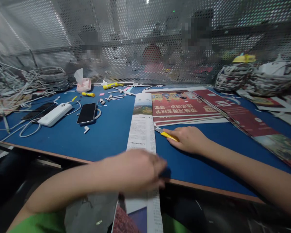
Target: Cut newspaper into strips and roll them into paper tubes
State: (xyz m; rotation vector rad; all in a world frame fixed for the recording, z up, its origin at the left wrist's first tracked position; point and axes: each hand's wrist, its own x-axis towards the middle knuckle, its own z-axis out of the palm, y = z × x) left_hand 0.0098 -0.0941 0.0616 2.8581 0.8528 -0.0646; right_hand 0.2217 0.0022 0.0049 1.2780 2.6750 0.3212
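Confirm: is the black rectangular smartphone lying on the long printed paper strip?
No, the black rectangular smartphone lies on the blue tabletop, apart from and left of the long printed paper strip.

- paper strip: long, narrow, printed with grey text and a colour picture at its far end. It lies flat on the blue table, running far to near and hanging over the near edge.
- knife: yellow, its blade tip at the strip's right edge, pointing left and far.
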